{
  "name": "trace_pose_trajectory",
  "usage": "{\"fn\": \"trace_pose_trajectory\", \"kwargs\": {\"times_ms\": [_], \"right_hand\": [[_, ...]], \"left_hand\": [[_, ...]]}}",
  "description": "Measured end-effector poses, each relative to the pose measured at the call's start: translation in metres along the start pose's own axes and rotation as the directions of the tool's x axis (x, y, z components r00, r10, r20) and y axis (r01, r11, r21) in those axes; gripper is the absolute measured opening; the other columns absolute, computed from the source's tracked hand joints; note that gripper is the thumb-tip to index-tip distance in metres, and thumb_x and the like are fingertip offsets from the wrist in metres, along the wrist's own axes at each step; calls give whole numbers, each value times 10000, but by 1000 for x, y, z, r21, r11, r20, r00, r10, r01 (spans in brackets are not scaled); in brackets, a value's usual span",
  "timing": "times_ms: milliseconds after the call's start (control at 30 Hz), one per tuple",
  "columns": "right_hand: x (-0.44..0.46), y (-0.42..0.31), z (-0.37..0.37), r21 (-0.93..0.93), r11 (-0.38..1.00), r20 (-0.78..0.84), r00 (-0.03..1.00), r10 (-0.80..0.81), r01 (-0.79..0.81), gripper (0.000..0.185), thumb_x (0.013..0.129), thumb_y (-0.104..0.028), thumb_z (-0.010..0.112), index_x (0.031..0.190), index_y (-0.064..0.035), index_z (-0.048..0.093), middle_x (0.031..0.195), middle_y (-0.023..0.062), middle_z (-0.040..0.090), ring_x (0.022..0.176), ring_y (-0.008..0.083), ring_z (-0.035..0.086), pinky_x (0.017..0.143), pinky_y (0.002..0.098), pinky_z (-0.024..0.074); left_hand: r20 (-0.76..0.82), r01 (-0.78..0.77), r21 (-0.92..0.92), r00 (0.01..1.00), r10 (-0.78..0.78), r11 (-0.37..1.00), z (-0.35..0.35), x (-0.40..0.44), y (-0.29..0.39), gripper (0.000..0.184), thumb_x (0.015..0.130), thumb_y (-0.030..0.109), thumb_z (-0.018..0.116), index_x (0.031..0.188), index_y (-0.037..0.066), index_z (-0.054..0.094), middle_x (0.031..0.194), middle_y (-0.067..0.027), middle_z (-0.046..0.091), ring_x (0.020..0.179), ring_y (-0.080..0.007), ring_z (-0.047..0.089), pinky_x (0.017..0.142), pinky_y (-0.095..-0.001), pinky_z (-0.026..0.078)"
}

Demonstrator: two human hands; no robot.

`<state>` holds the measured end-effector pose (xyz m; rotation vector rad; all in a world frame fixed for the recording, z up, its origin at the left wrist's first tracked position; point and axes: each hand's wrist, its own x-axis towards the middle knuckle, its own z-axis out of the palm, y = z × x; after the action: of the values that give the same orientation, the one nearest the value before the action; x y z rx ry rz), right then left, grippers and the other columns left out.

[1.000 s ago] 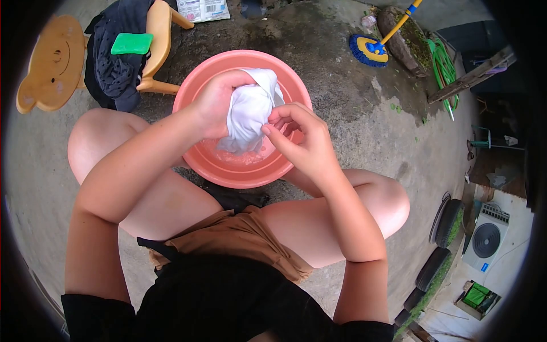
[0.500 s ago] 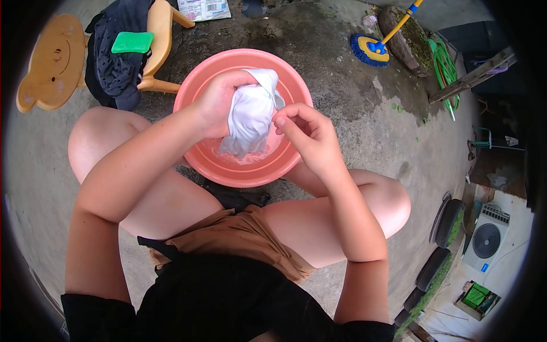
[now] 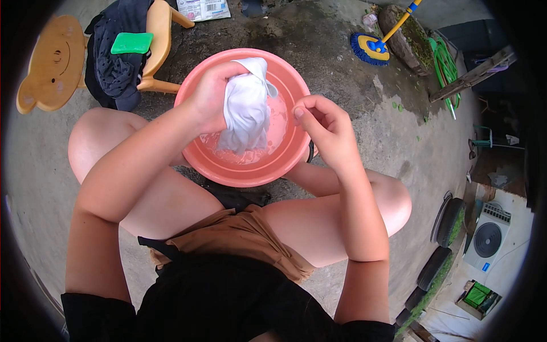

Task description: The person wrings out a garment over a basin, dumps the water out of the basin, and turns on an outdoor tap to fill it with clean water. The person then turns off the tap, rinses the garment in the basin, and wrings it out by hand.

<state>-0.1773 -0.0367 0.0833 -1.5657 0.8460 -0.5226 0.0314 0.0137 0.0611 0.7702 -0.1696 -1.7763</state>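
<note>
A wet white cloth [image 3: 246, 108] hangs bunched over the pink basin [image 3: 242, 181], its lower end down by the shallow water inside. My left hand [image 3: 212, 98] is closed on the cloth's left side, with the thumb along its upper part. To the right, over the basin's rim, my right hand [image 3: 326, 126] is apart from the cloth. Its thumb and index finger are pinched together and the other fingers are curled; anything between them is too small to make out.
A yellow chair [image 3: 159, 34] at upper left carries dark clothes [image 3: 117, 77] and a green soap bar [image 3: 132, 43]. A printed packet [image 3: 203, 8] lies behind. A blue-and-yellow brush [image 3: 370, 49] and a green hose [image 3: 444, 68] are at upper right.
My right hand has drawn away from the cloth, moving right to the basin's rim. My left hand and the cloth have shifted slightly left.
</note>
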Motion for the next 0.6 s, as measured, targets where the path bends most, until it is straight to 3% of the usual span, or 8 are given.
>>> {"fn": "trace_pose_trajectory", "kwargs": {"times_ms": [100, 267, 367, 467, 600], "right_hand": [[0, 0, 7, 209, 975, 99, 990, -100, 78, 65, 892, -45, 532, 925, -23, 583, 910, 19, 623, 837, 81, 565, 735, 223, 449], [-6, -5, 16, 244, 967, 219, 976, 14, -68, 66, 911, -67, 518, 918, -24, 569, 949, 31, 628, 892, 93, 573, 767, 241, 449], [-6, -1, 16, 187, 979, 233, 972, 31, -76, 72, 912, -65, 516, 912, -15, 569, 928, 37, 636, 884, 93, 586, 775, 245, 454], [-5, 9, 16, 129, 990, 218, 975, 31, -60, 70, 905, -46, 510, 911, -5, 567, 895, 46, 640, 858, 94, 596, 776, 251, 463], [-4, 12, 15, 44, 997, 192, 980, 61, -71, 69, 891, -19, 502, 906, 12, 561, 860, 54, 635, 834, 100, 605, 769, 258, 476]], "left_hand": [[6, -25, 3, 1000, 25, 1000, -2, 2, 1, 309, 861, 215, 392, 1002, -2, 560, 895, -132, 634, 782, -229, 634, 725, -374, 519], [3, -113, 97, 994, 114, 989, -4, 4, 4, 299, 872, 210, 404, 983, -5, 580, 868, -123, 637, 758, -201, 627, 724, -352, 506], [-86, -182, 344, 971, 224, 921, 7, -1, 12, 322, 873, 239, 425, 916, -14, 618, 813, -98, 634, 728, -176, 612, 686, -307, 485], [1, -281, 694, 921, 389, 663, 1, 0, 21, 344, 857, 253, 447, 811, -30, 638, 724, -84, 617, 671, -157, 587, 617, -277, 452], [58, -274, 881, 872, 487, 386, -2, -3, 33, 344, 834, 240, 456, 735, -43, 623, 640, -92, 590, 606, -147, 551, 571, -288, 424]]}}
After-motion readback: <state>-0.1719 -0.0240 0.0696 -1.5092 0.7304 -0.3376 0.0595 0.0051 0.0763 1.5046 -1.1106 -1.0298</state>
